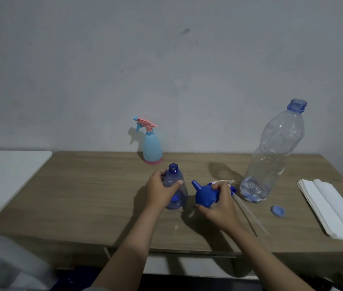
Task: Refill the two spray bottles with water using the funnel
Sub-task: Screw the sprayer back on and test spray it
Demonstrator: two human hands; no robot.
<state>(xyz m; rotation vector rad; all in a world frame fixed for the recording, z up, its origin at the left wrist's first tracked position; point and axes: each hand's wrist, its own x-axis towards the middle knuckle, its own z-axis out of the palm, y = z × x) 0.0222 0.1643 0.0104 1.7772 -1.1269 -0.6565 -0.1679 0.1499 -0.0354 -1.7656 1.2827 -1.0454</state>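
Observation:
A clear blue spray bottle [176, 186] stands open-necked on the wooden table [95, 185]; my left hand [159, 191] grips its body. My right hand [219, 206] holds the blue spray head [203, 195] just right of that bottle, its pale dip tube [250, 213] trailing down to the right. A second spray bottle [151, 147], light blue with a pink trigger head screwed on, stands at the back by the wall. A large clear water bottle [271, 152] stands uncapped at the right, nearly empty. I see no funnel.
A blue bottle cap [278, 211] lies on the table in front of the water bottle. A stack of folded white paper towels [330, 208] lies at the right edge. A white surface [2, 175] adjoins the table on the left.

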